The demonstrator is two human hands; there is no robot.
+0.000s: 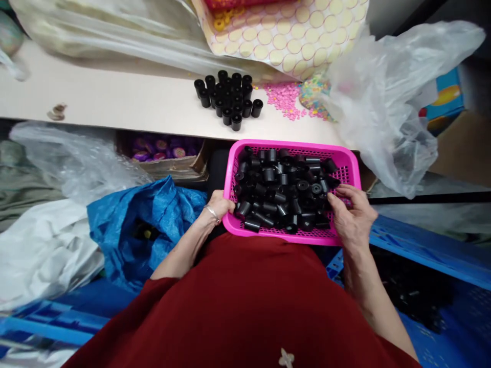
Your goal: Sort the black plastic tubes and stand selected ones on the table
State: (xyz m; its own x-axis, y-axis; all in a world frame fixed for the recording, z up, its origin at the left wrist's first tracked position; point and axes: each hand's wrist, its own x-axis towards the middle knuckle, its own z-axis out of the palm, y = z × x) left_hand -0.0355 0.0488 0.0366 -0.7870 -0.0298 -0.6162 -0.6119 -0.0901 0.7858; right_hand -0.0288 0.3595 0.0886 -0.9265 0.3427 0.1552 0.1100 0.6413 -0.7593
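A pink plastic basket (293,239) sits in front of my body, against the table's front edge. Many short black plastic cylinders (269,175) lie loose and jumbled inside it. My left hand (220,205) is closed around the basket's left rim, thumb on top. Across the right rim reaches my right hand (353,213), its thumb and fingers drawn together at a black cylinder (333,182) by the basket's right wall; the fingertips are partly hidden. More black cylinders (227,97) stand upright in a close group on the white table (153,105) beyond the basket.
Pink beads (286,99) lie beside the standing cylinders, near a clear plastic bag (383,92). Below the table is a carton (169,166) of purple-wrapped items. A blue sack (118,225) is at my left; a blue crate (429,255) with black pieces is at my right.
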